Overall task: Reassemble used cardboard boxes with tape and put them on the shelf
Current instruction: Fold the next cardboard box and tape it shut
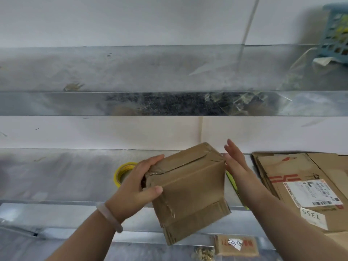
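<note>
Between the two hands, a small brown taped cardboard box (188,189) was held tilted above the front edge of the grey metal lower shelf (66,176). The left hand (135,189) gripped its left edge, fingers curled over the top flap and thumb pressed on the front face. The right hand (235,166) stood flat beside the box's upper right corner, fingers straight and close together; whether the palm touched the corner could not be told. Just behind the left fingers lay a yellow roll of tape (122,174). Right of the right fingers, near the wrist, sat a stack of flattened brown cardboard boxes (301,176) with a white label. Above the fingertips of both hands ran the long grey metal upper shelf (131,72), its surface bare to the left, with a blue plastic basket (337,34) at its far right end.
</note>
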